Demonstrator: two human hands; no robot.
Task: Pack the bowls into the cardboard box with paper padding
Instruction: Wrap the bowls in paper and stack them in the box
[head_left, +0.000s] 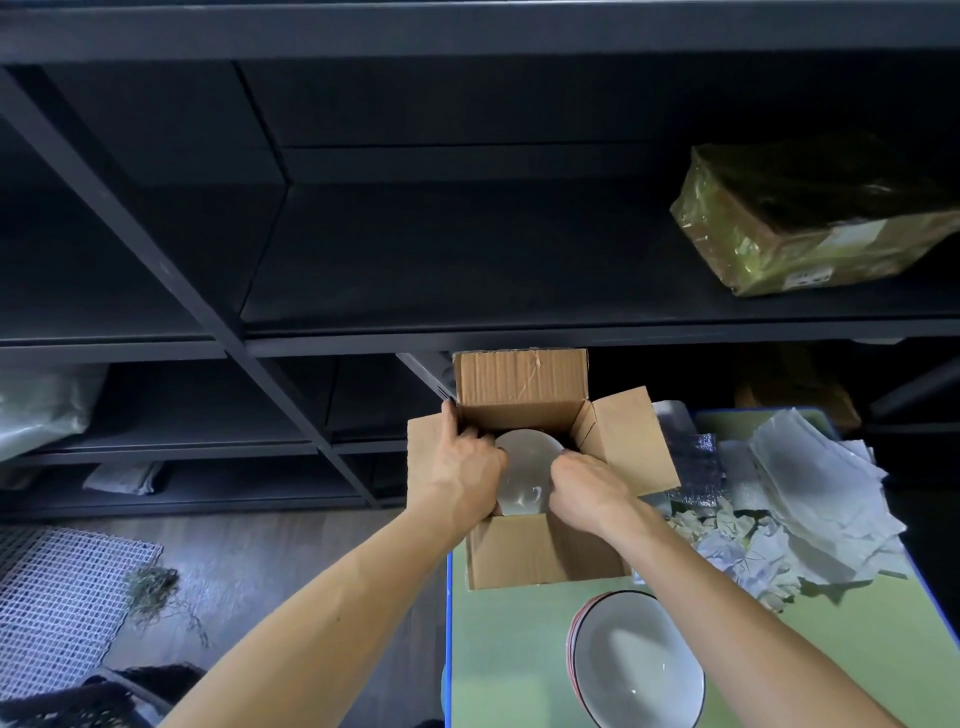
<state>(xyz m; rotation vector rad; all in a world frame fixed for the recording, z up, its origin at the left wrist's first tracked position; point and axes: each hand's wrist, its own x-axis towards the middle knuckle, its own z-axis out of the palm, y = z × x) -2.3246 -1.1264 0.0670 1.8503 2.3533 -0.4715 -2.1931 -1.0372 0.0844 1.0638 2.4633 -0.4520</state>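
Head view. Packing is partly done: you hold one pale round bowl (527, 457) inside the open brown cardboard box (545, 551), while a stack of grey, dark-rimmed bowls (636, 670) waits on the green table (509, 649) at 5 o'clock from the box. Crumpled white paper sheets (810, 499) lie at 3 o'clock; whether any lines the box is hidden. Your left hand (462, 467) grips the bowl's 9 o'clock edge, your right hand (592, 483) its 3 o'clock edge, fingers curled.

Two bare arms and hands.
The left hand (462, 467) and right hand (587, 486) show ridged tendons across their backs; the left forearm (332, 608) and right forearm (727, 597) are slim, bare along their whole visible length.
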